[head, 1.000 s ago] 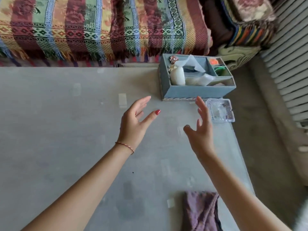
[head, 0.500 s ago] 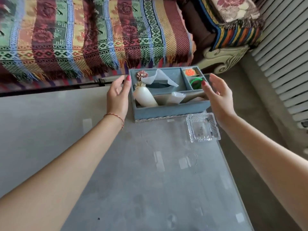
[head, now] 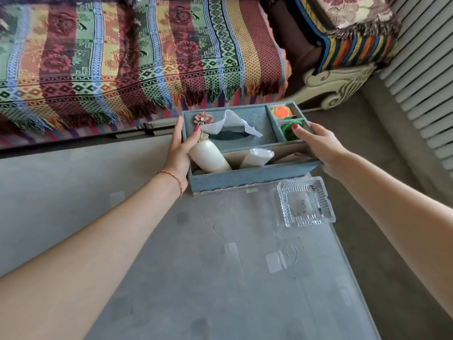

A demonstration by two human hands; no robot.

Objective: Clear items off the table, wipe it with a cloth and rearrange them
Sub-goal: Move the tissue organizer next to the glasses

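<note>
Now, at the far left and along the back, a striped woven blanket (head: 137, 57) with a fringe covers the seat behind the grey bench (head: 208, 278). The left hand (head: 180, 149) grips the left end of the blue organiser box (head: 245, 179), thumb hooked over the top edge beside a pink fabric flower (head: 203, 118), the rest of the hand against the outer wall. The box sits at the bench's far edge, near its right corner. Inside it, a white tissue (head: 232, 123) sticks up from the slot in the lid section, and a white bottle (head: 209, 158) and a rolled white packet (head: 257, 157) lie in the front tray. Two small compartments at the right rear hold something orange (head: 282, 111) and something green (head: 289, 131). The right hand (head: 318, 146) clasps the box's right end, thumb resting on the top edge by the green item, fingers curled under the side. Just in front of the box's right corner stands a clear glass ashtray (head: 305, 201), touching or nearly touching the box.
</note>
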